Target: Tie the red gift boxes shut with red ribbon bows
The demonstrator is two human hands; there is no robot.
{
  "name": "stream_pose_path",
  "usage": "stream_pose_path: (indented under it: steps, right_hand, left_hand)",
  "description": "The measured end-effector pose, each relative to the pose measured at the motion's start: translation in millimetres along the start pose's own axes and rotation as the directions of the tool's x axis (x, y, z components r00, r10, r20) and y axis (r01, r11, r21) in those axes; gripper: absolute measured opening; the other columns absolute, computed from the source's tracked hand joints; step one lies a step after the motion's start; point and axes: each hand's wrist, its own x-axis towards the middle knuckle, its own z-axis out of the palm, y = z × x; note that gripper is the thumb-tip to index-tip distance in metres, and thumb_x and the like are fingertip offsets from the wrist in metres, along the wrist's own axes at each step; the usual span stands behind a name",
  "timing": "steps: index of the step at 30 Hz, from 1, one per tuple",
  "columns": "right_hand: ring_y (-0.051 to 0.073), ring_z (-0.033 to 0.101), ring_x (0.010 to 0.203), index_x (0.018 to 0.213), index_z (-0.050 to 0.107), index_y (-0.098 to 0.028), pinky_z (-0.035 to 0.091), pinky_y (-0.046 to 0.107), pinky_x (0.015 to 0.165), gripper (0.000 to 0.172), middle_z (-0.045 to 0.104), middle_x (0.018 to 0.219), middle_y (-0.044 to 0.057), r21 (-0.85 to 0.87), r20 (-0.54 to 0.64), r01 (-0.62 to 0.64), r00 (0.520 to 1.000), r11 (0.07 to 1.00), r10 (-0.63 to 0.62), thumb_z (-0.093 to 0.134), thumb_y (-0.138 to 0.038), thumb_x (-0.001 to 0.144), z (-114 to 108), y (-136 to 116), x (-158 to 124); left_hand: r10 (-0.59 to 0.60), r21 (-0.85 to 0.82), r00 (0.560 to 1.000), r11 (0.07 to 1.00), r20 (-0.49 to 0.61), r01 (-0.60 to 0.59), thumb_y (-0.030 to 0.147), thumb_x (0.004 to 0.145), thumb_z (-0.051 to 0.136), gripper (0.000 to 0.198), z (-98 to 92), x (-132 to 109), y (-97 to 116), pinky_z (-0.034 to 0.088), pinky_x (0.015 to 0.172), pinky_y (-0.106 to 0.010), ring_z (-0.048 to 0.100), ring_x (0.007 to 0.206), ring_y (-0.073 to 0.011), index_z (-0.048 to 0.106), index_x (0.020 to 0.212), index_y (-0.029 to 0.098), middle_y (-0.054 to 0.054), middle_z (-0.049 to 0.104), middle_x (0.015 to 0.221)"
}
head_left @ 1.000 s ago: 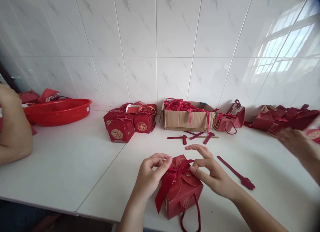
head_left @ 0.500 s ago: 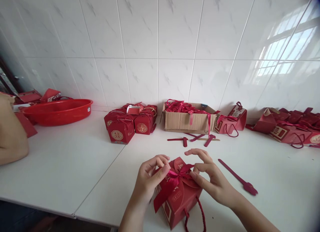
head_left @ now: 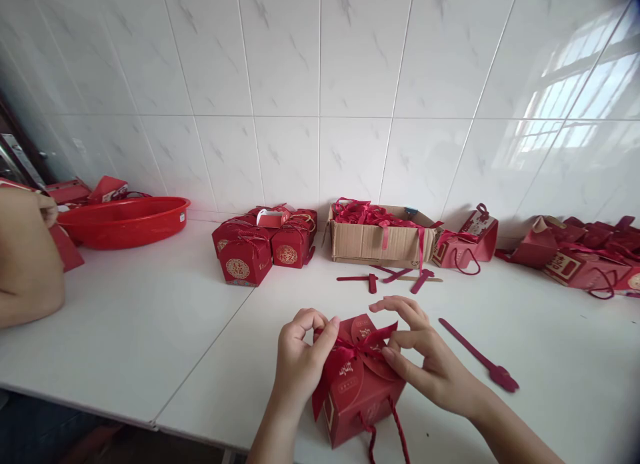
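Observation:
A red gift box (head_left: 360, 407) with gold print stands at the front of the table. Across its folded top lies a tied red ribbon (head_left: 356, 349), its bow spread to both sides. My left hand (head_left: 301, 357) is closed, thumb and fingertips pinching the ribbon at the left of the bow. From the right, my right hand (head_left: 429, 361) pinches the bow's other side between thumb and a finger, while another finger sticks out above the box. A twisted red cord handle (head_left: 397, 424) hangs down the box's near right side.
Behind stand finished-looking red boxes (head_left: 245, 261), a cardboard carton (head_left: 377, 244) of ribbons and more red boxes (head_left: 575, 264) at right. Dark red strips (head_left: 477, 354) lie on the table. At left are a red basin (head_left: 125, 227) and another person's arm (head_left: 30, 257).
My left hand has drawn the ribbon's left part outward, and the bow's right end now points up more. The box has turned slightly. The other person's hand has come into view at left.

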Motion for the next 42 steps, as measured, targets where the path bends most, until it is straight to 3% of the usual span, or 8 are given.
stream_pose_path:
  steps: [13,20,23,29,34,37,39,42]
  right_hand:
    - [0.033,0.040,0.113,0.065,0.053,-0.020,0.027,0.055,0.091,0.022,0.054,0.111,0.007,-0.312,-0.056,0.102,0.991,0.944,-0.126,0.050,-0.025,0.086,2,3,-2]
    - [0.026,0.040,0.120,0.095,0.059,-0.027,0.034,0.045,0.098,0.015,0.046,0.128,0.006,0.207,-0.160,-0.052,0.983,0.977,0.087,0.047,-0.035,0.092,0,17,-1]
    - [0.022,0.051,0.101,0.135,0.036,-0.034,0.043,0.038,0.085,0.046,0.039,0.137,0.008,0.445,-0.057,-0.139,0.982,0.885,0.183,0.041,-0.049,0.092,-7,34,-2]
    - [0.024,0.055,0.096,0.149,0.000,-0.033,0.047,0.036,0.079,0.135,0.034,0.141,0.014,0.478,0.368,-0.220,0.929,0.850,0.033,0.086,-0.049,0.046,8,49,-3]
    - [0.023,0.059,0.091,0.144,0.020,-0.030,0.050,0.037,0.079,0.110,0.057,0.115,0.009,0.544,0.311,-0.289,0.941,0.788,0.131,0.084,-0.026,0.055,19,44,4]
    - [0.021,0.063,0.079,0.138,0.024,-0.029,0.052,0.036,0.071,0.096,0.062,0.101,0.005,0.631,0.083,-0.307,0.940,0.712,0.331,0.081,-0.029,0.062,7,58,11]
    - [0.021,0.063,0.080,0.136,0.024,-0.029,0.053,0.034,0.069,0.094,0.061,0.107,0.006,0.666,-0.232,-0.253,0.824,0.702,0.517,0.080,-0.035,0.061,-7,75,13]
    - [0.023,0.058,0.103,0.139,0.016,-0.029,0.052,0.030,0.079,0.100,0.048,0.128,0.009,0.620,-0.600,-0.287,0.426,0.730,0.677,0.077,-0.042,0.061,-31,107,9]
  left_hand:
    - [0.191,0.244,0.981,0.954,-0.038,-0.176,0.030,0.083,0.055,0.035,-1.4,2,-3,0.038,0.067,-0.026,0.045,0.063,-0.0134,0.033,0.058,0.021,0.003,0.044,0.061]
    - [0.080,-0.005,0.997,0.997,-0.015,-0.080,0.042,0.086,0.050,0.035,-1.7,1,1,0.039,0.070,-0.026,0.048,0.070,-0.0143,0.038,0.060,0.021,0.000,0.048,0.073]
    - [-0.037,-0.114,0.997,0.993,-0.072,0.028,0.052,0.088,0.042,0.040,-1.2,2,-4,0.040,0.072,-0.027,0.052,0.075,-0.0160,0.048,0.064,0.020,-0.003,0.057,0.082]
    - [-0.145,-0.245,0.987,0.962,-0.076,0.122,0.059,0.087,0.037,0.051,4.5,3,-13,0.034,0.096,-0.035,0.054,0.107,-0.0240,0.061,0.067,0.019,-0.008,0.063,0.101]
    - [-0.315,-0.477,0.924,0.860,-0.218,0.181,0.061,0.080,0.047,0.046,3.3,7,-18,0.039,0.090,-0.037,0.052,0.112,-0.0250,0.063,0.099,0.022,-0.007,0.059,0.117]
    - [-0.435,-0.562,0.842,0.802,-0.320,0.201,0.053,0.076,0.055,0.039,-1.8,13,-21,0.040,0.086,-0.037,0.053,0.111,-0.0245,0.060,0.099,0.022,-0.006,0.058,0.116]
    - [-0.503,-0.594,0.812,0.763,-0.297,0.255,0.044,0.071,0.061,0.032,-4.5,16,-22,0.040,0.084,-0.037,0.056,0.107,-0.0241,0.060,0.094,0.022,-0.005,0.060,0.110]
    - [-0.540,-0.602,0.799,0.740,-0.265,0.300,0.036,0.064,0.066,0.031,-5.2,18,-22,0.041,0.082,-0.037,0.057,0.104,-0.0241,0.060,0.090,0.021,-0.004,0.060,0.106]
